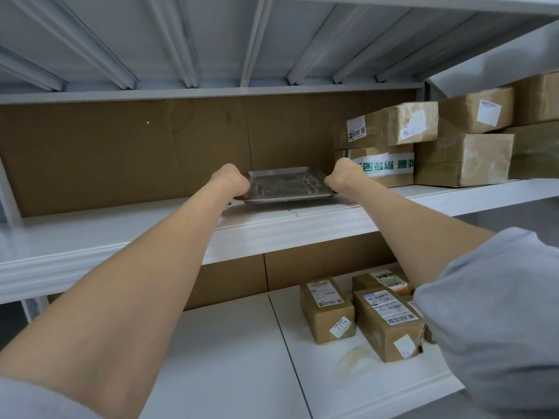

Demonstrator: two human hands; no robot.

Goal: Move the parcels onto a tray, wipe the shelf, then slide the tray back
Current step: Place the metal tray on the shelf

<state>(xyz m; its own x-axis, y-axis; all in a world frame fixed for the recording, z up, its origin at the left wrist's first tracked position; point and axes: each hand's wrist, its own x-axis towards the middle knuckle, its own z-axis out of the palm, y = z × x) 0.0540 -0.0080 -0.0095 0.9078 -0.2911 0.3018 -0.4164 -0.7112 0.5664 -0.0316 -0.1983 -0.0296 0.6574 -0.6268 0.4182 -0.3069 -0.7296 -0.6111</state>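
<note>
The shelf [106, 234] is big and white, and most of it is bare. I think the job has only just begun. The parcels [393, 128] are stacked at the right end of the shelf, and none is on the tray [287, 184] yet. So loading looks like it comes first, then wiping, then sliding the tray back. I see no cloth, so I cannot tell if any wiping is done.

The tray is flat, shiny metal with nothing on it. It is in the middle of the shelf, near the front. It is just left of the parcels. I cannot tell if it rests on the shelf or hangs just above it.

The left hand [233, 179] grips the tray's left edge. The right hand [341, 173] grips its right edge. That hand is very near the lowest parcel, so there is little room on that side.

A brown card wall [121, 146] runs along the back. Another shelf [181, 40] is close overhead, so tall lifts could bump it. A lower shelf [227, 343] holds more boxes [326, 309] on its right side. A grey sleeve [499, 313] hides part of them.
</note>
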